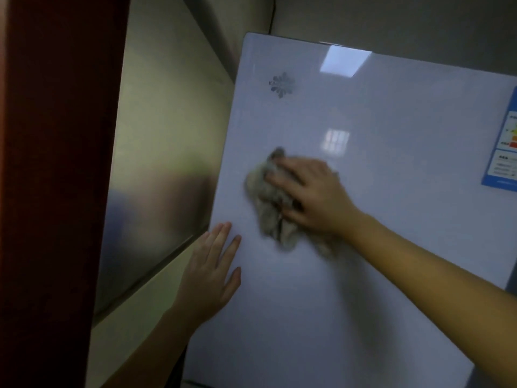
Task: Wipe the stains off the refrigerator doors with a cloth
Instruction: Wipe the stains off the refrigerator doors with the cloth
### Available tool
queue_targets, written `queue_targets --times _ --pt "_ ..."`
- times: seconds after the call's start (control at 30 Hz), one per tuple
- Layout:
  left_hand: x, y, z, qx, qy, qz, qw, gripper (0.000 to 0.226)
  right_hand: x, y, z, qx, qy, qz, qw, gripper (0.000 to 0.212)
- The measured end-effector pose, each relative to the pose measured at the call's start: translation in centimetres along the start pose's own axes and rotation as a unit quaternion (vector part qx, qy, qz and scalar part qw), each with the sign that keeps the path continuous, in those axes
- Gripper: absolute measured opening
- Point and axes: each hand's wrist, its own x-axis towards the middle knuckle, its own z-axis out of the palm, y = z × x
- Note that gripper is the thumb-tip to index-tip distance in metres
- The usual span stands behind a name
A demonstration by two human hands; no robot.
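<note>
The right hand (310, 197) presses a crumpled grey cloth (268, 208) flat against the glossy white refrigerator door (363, 261), about mid-height and toward the door's left side. Its fingers lie fairly straight and close together over the bunched fabric, which spills out to the left of and below the palm. Blur hides whether the thumb hooks a fold. The left hand (209, 275) lies lower left, palm flat on the door just beside its left edge, fingers straight, holding nothing. A blue-bordered rectangular paper label (503, 141) sticks at the door's right edge, well apart from both hands.
</note>
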Motion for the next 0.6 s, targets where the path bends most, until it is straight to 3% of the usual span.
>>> queue_targets --times 0.1,0.17,0.27,0.47,0.6 --pt "-0.1 0.1 0.0 -0.005 -0.005 -0.007 1.0 0.06 2.6 2.3 -1.1 -0.008 0.064 0.125 0.99 0.057" --pt "-0.1 0.0 0.0 -0.013 -0.01 -0.008 1.0 0.059 2.8 1.7 -0.9 -0.009 0.09 0.157 0.983 0.054" --pt "-0.2 -0.2 -0.1 -0.023 -0.017 -0.007 1.0 0.059 0.3 -1.3 0.5 0.006 0.073 0.118 0.99 0.056" --pt "-0.9 0.0 -0.3 -0.025 -0.021 -0.01 0.999 0.062 -14.0 -10.6 3.4 0.055 -0.053 0.006 0.997 0.048" --pt "-1.1 0.5 -0.4 0.006 -0.028 -0.004 1.0 0.061 -19.7 -12.9 3.4 0.071 -0.096 -0.026 0.993 0.043"
